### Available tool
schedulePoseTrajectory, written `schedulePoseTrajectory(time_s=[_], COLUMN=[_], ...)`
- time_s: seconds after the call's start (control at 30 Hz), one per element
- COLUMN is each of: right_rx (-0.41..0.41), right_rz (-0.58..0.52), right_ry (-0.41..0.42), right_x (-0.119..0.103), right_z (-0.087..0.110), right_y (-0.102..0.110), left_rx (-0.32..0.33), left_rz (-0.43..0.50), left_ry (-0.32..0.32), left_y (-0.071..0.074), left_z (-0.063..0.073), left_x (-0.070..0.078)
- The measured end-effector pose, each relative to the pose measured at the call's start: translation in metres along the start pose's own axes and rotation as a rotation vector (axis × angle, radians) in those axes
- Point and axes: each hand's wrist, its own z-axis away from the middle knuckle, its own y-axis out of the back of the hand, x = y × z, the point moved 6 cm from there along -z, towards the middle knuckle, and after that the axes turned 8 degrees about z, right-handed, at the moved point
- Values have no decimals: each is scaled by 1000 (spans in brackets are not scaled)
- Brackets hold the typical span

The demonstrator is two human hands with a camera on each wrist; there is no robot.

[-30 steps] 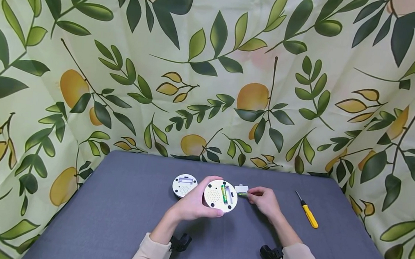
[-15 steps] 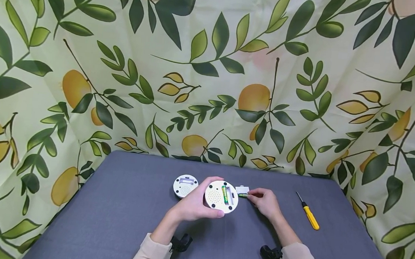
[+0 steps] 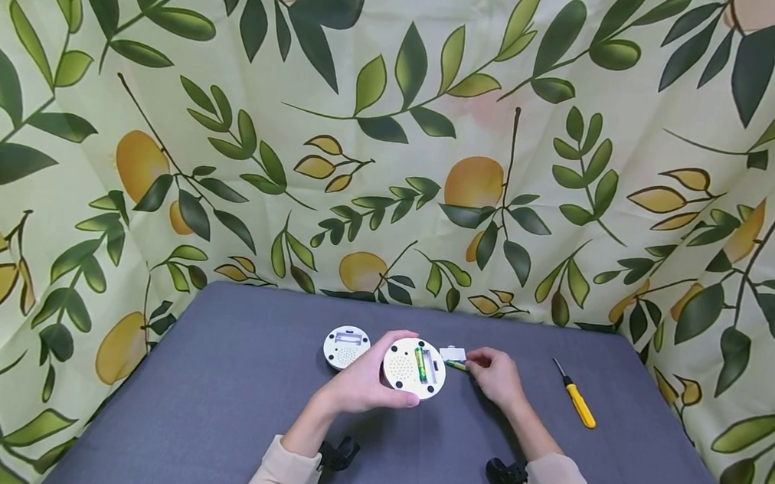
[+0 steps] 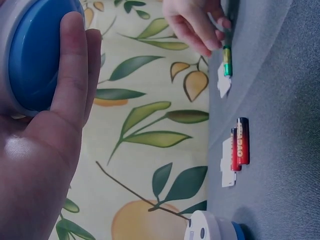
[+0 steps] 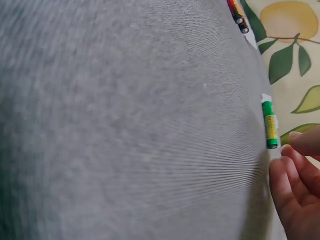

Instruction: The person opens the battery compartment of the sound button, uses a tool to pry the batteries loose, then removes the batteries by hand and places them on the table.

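Observation:
My left hand (image 3: 368, 379) grips a round buzzer button (image 3: 399, 367), its white underside turned up toward the head view. The left wrist view shows its blue top (image 4: 37, 55). One green battery (image 3: 420, 364) lies in the uncovered compartment, beside a bare slot. On the table a second green-and-yellow battery (image 5: 270, 125) lies next to a white battery cover (image 3: 451, 353). My right hand (image 3: 496, 378) is just right of that battery, holding nothing. In the right wrist view its thumb and fingers are loosely bent, with a small gap to the battery's end.
Another white round buzzer button (image 3: 346, 346) lies upside down behind my left hand, its battery compartment uncovered. Red-and-black batteries (image 4: 242, 142) lie by another white cover (image 4: 228, 162). A yellow-handled screwdriver (image 3: 578, 401) lies at the right. A leaf-patterned cloth (image 3: 395, 158) hangs behind the table.
My right fingers, which pinched the green battery by the white cover, have let go and drawn slightly right. The battery now lies on the table. The left hand keeps its hold.

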Motion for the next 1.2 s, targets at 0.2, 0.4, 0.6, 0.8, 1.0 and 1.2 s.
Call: schedulePoseTrajectory(time_s=[0.2,0.4,0.6,0.8,1.0,1.2], right_rx=[38,37,48,30,-10,-28], right_rz=[33,24,-45,-156,-239,-265], right_ry=[61,113,172,279,352,407], right_x=[-14,-28,-47,-75,-103,-121], right_z=[3,10,21,31,44,52], right_y=[14,24,35,49,56,58], left_rx=[1,0,-9,-17,-18,-27], left_rz=[-1,-4,-5,-1,-2,14], left_ry=[4,10,16,10,19,10], left_y=[0,0,0,0,0,-3], left_z=[0,0,-1,0,1,1], left_x=[1,2,3,4,4,4])
